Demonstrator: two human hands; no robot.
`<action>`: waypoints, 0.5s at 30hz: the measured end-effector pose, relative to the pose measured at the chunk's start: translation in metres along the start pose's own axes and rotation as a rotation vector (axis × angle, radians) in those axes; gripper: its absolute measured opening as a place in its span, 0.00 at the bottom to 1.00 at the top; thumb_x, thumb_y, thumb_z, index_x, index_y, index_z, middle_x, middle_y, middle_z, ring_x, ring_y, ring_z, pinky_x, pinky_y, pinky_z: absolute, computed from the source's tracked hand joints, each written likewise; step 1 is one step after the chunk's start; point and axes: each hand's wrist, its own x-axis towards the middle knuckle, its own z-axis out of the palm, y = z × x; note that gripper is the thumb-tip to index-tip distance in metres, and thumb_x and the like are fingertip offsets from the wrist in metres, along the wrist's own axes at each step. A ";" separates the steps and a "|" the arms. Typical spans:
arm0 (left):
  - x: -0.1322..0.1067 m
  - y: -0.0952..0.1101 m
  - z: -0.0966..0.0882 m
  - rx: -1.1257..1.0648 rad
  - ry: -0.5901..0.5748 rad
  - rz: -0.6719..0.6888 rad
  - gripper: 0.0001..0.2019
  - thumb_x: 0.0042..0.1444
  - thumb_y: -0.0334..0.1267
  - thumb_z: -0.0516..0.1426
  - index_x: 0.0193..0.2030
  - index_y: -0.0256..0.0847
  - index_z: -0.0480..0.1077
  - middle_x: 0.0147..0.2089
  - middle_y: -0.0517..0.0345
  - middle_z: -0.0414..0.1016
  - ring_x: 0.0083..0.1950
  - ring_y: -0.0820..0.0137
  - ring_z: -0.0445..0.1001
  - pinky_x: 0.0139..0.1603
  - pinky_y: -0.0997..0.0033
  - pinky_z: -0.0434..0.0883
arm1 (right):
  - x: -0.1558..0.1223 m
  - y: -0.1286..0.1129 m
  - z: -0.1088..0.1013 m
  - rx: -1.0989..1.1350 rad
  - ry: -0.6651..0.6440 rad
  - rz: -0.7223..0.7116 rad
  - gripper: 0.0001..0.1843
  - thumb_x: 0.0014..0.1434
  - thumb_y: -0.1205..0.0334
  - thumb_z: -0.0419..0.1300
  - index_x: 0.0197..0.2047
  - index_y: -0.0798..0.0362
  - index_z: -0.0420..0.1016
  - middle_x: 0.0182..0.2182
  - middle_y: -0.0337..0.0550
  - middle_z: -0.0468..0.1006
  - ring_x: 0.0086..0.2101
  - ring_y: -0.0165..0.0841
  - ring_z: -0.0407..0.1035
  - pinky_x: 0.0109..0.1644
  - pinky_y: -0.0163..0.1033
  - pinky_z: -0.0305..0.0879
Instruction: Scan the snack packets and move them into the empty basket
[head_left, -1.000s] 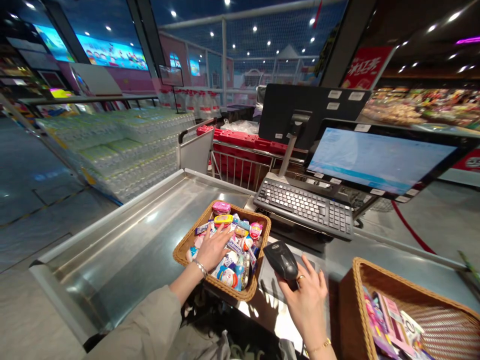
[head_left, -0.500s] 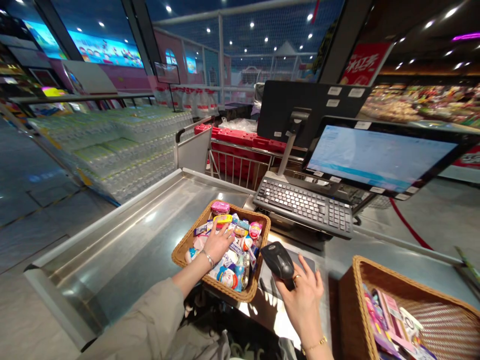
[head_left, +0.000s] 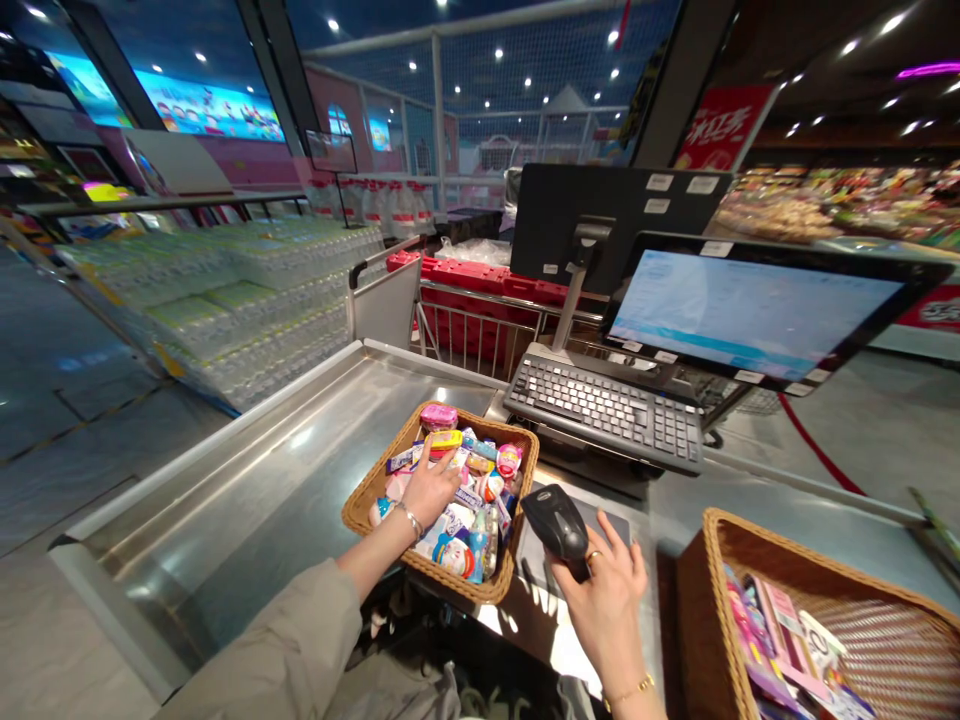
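My left hand point(head_left: 431, 487) reaches into a wicker basket point(head_left: 367, 497) full of small colourful snack packets. Its fingers are bent down onto a yellow and pink packet point(head_left: 445, 441) near the basket's far side; whether they have hold of it is unclear. My right hand point(head_left: 606, 592) is closed round the handle of a black barcode scanner point(head_left: 556, 519), held just right of that basket over the steel counter point(head_left: 247, 500).
A second wicker basket point(head_left: 750, 555) with flat packets stands at the right. Behind are a black keyboard point(head_left: 604, 410), a lit till screen point(head_left: 754, 315) and a customer display point(head_left: 607, 215). Red baskets point(head_left: 487, 280) and stacked bottled water point(head_left: 225, 300) lie beyond.
My left hand's fingers have curled down onto the packets at the basket's far side. The right hand with the scanner has barely moved.
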 end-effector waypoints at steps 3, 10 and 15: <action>-0.004 -0.003 -0.005 0.006 -0.003 -0.009 0.10 0.63 0.30 0.52 0.38 0.46 0.74 0.44 0.58 0.80 0.66 0.60 0.65 0.70 0.32 0.26 | 0.000 0.001 0.000 0.006 -0.007 -0.001 0.11 0.55 0.53 0.58 0.36 0.49 0.76 0.45 0.46 0.80 0.58 0.47 0.61 0.65 0.61 0.37; -0.017 -0.013 -0.021 -0.008 0.012 -0.052 0.05 0.61 0.34 0.57 0.39 0.47 0.74 0.47 0.59 0.81 0.64 0.57 0.67 0.68 0.30 0.24 | -0.001 0.002 0.000 0.028 -0.016 -0.014 0.12 0.54 0.52 0.58 0.37 0.49 0.77 0.46 0.45 0.80 0.58 0.48 0.62 0.65 0.62 0.37; -0.030 -0.024 -0.038 -0.043 0.056 -0.087 0.05 0.61 0.38 0.57 0.41 0.49 0.75 0.48 0.60 0.81 0.63 0.57 0.68 0.67 0.30 0.23 | -0.001 0.000 0.000 0.029 -0.030 -0.017 0.12 0.55 0.52 0.57 0.38 0.49 0.77 0.47 0.46 0.79 0.59 0.48 0.61 0.64 0.63 0.38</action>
